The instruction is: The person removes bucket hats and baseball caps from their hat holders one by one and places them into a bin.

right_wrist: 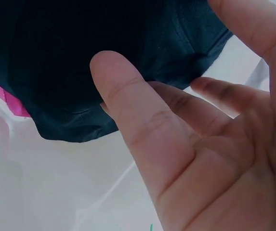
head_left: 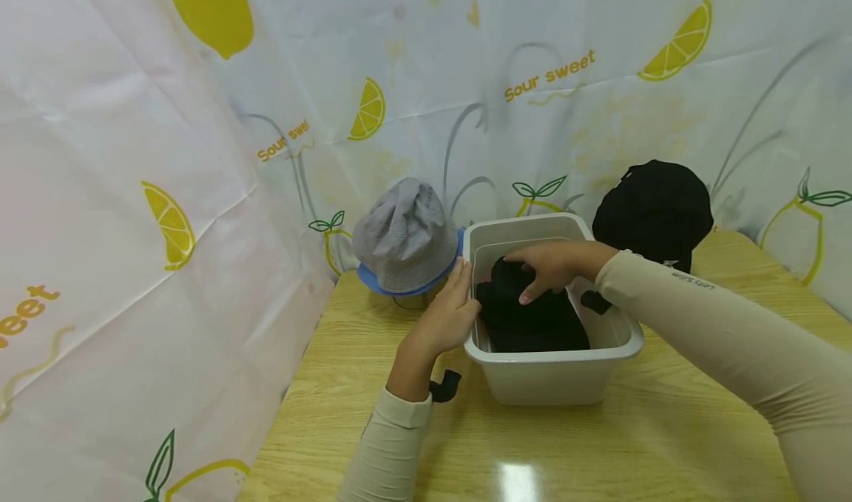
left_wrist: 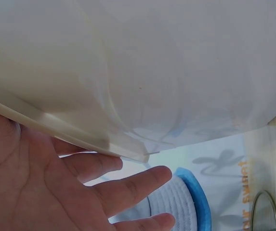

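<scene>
A pale plastic bin (head_left: 552, 372) stands mid-table with a black garment (head_left: 532, 321) lying inside it. My right hand (head_left: 552, 265) reaches over the far rim and rests on top of the black garment (right_wrist: 80, 57), with fingers and thumb (right_wrist: 128, 110) extended rather than closed round it. My left hand (head_left: 449, 313) lies flat against the outside of the bin's left wall (left_wrist: 80, 72), its fingers (left_wrist: 128, 185) straight. A strip of pink (right_wrist: 3, 96) shows beside the black cloth in the right wrist view.
A grey bucket hat with a blue brim (head_left: 406, 239) sits just left of the bin on a clear stand with a metal ring (left_wrist: 265, 211). A black cap (head_left: 652, 210) stands behind the bin at right. Lemon-print sheeting (head_left: 133, 191) walls the wooden table (head_left: 599, 450).
</scene>
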Available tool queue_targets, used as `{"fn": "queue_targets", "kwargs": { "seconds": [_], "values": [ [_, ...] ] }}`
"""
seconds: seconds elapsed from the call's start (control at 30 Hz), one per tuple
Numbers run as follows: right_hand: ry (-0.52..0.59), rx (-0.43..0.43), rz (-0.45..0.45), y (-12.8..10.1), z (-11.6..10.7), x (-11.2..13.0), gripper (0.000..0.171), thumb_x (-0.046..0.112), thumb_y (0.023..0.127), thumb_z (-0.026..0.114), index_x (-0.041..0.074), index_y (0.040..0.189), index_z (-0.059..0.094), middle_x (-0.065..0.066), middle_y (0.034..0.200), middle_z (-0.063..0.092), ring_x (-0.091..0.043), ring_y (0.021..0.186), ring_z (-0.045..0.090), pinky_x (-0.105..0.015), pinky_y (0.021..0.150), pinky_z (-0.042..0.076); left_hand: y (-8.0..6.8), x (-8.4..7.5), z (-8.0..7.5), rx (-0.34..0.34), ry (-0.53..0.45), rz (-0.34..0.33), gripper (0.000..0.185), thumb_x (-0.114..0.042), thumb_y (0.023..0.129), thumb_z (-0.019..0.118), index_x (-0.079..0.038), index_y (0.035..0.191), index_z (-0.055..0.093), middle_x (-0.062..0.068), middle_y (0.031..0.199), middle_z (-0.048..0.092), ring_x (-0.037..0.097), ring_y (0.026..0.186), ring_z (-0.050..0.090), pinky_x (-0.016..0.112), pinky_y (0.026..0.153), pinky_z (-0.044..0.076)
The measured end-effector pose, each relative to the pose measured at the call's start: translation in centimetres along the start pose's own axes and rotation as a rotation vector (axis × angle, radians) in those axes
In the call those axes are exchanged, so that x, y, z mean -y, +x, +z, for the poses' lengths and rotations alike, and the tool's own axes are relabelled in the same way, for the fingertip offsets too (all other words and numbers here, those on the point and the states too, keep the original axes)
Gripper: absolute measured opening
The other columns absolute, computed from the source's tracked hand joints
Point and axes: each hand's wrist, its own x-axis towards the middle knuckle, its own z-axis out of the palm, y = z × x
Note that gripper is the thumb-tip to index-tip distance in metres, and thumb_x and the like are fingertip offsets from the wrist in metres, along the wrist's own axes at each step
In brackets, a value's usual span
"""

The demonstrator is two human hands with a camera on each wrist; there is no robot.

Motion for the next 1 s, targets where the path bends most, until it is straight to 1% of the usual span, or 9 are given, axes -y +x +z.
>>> {"fn": "queue_targets", "kwargs": {
  "seconds": [0.27,0.47,0.5,0.57,0.63,0.7,0.8,0.9,1.0],
  "values": [
    [0.013,-0.006,0.023,0.0,0.1,0.2,0.097,0.033,0.091,0.08,0.007,0.165,0.022,-0.031,0.158,0.04,-0.04,0.133,0.058,-0.04,0.081,0.063,0.1,0.0,0.0,0.003,0.012,-0.009,0.075,-0.027,0.1,0.037,-0.017,0.168,0.005,-0.004,0.174,-0.011,0.023,0.161,0.0,0.05,0.129,0.013],
    [-0.031,-0.025,-0.006,-0.1,-0.1,-0.2,0.095,0.034,0.091,0.079,0.006,0.164,0.025,-0.028,0.161,0.037,-0.033,0.118,0.067,-0.039,0.08,0.063,0.1,0.1,0.0,0.0,0.001,0.004,0.075,-0.027,0.101,0.037,-0.013,0.168,0.006,-0.002,0.174,-0.01,0.026,0.162,0.0,0.05,0.129,0.013],
    [-0.052,-0.032,-0.018,-0.2,-0.2,-0.3,0.093,0.034,0.092,0.079,0.006,0.164,0.027,-0.027,0.162,0.036,-0.032,0.117,0.067,-0.04,0.082,0.062,0.1,0.1,0.0,0.0,0.001,0.003,0.075,-0.027,0.1,0.037,-0.013,0.168,0.006,-0.002,0.174,-0.01,0.026,0.162,0.0,0.05,0.129,0.013],
    [-0.104,-0.05,-0.046,-0.6,-0.4,-0.3,0.091,0.035,0.092,0.078,0.004,0.162,0.03,-0.026,0.162,0.037,-0.034,0.123,0.063,-0.046,0.094,0.059,0.1,0.1,0.0,0.001,0.003,0.002,0.075,-0.027,0.1,0.037,-0.013,0.168,0.006,-0.001,0.174,-0.01,0.026,0.162,0.0,0.049,0.129,0.013],
    [-0.141,-0.068,-0.068,-0.9,-0.7,-0.3,0.088,0.036,0.092,0.078,0.004,0.161,0.033,-0.025,0.162,0.039,-0.039,0.134,0.056,-0.054,0.106,0.05,0.1,0.1,0.0,0.002,0.004,-0.001,0.076,-0.027,0.1,0.037,-0.014,0.168,0.006,-0.002,0.174,-0.01,0.025,0.162,-0.001,0.048,0.129,0.012],
    [-0.177,-0.089,-0.093,-1.4,-1.1,-0.2,0.086,0.038,0.093,0.077,0.003,0.16,0.036,-0.024,0.161,0.041,-0.043,0.142,0.047,-0.061,0.114,0.04,0.1,0.1,0.1,0.0,0.0,0.0,0.076,-0.027,0.1,0.037,-0.015,0.168,0.006,-0.002,0.174,-0.01,0.024,0.162,-0.001,0.048,0.129,0.012],
    [-0.187,-0.112,-0.113,-2.0,-1.7,-0.1,0.083,0.039,0.093,0.076,0.004,0.159,0.039,-0.023,0.159,0.044,-0.045,0.145,0.044,-0.064,0.115,0.037,0.1,0.2,0.1,-0.003,-0.004,0.006,0.076,-0.026,0.1,0.037,-0.014,0.168,0.006,-0.001,0.174,-0.01,0.023,0.162,-0.001,0.048,0.129,0.012],
    [-0.183,-0.136,-0.121,-2.6,-2.2,0.0,0.08,0.04,0.094,0.075,0.005,0.158,0.041,-0.022,0.158,0.046,-0.044,0.143,0.046,-0.063,0.114,0.039,0.2,0.2,0.1,-0.005,-0.004,0.009,0.076,-0.026,0.099,0.037,-0.012,0.167,0.007,-0.001,0.174,-0.009,0.023,0.162,0.0,0.048,0.129,0.013],
    [-0.125,-0.151,-0.122,-3.2,-2.7,-0.2,0.079,0.04,0.095,0.074,0.007,0.159,0.04,-0.022,0.16,0.044,-0.043,0.14,0.051,-0.06,0.112,0.043,0.2,0.2,0.1,-0.006,-0.004,0.011,0.076,-0.025,0.099,0.037,-0.011,0.167,0.007,0.0,0.174,-0.01,0.024,0.162,0.0,0.049,0.129,0.013]
  ]
}}
